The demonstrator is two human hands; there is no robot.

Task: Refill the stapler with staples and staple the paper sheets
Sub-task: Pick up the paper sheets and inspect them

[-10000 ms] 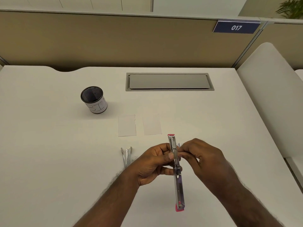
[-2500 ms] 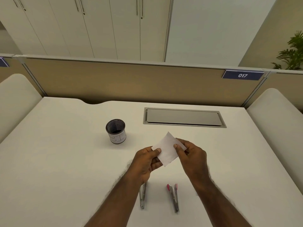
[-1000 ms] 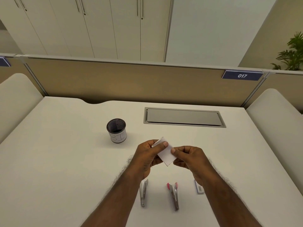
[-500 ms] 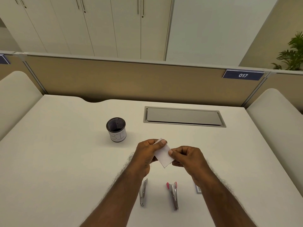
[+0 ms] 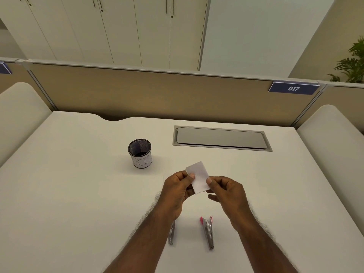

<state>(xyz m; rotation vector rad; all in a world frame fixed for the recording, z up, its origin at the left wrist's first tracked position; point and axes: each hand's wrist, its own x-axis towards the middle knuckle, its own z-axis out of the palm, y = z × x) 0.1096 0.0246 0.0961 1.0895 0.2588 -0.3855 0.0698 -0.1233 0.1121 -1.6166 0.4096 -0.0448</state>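
Small white paper sheets (image 5: 199,177) are held together above the white desk (image 5: 78,194). My left hand (image 5: 178,191) pinches their left edge with the thumb on top. My right hand (image 5: 226,192) pinches the right edge, its other fingers loosely curled. A silver stapler with pink ends (image 5: 207,231) lies shut on the desk below my hands. A second silver metal tool (image 5: 172,232) lies to its left, partly hidden by my left forearm.
A black mesh cup with a white label (image 5: 140,153) stands to the left of the hands. A grey cable hatch (image 5: 221,138) is set in the desk behind them. A tan partition (image 5: 157,95) closes the back edge; cream dividers flank both sides.
Ten seconds ago both hands held the opened stapler; it now lies shut on the desk and both hands hold the paper sheets. Over the last second the sheets turned more upright between my thumbs.
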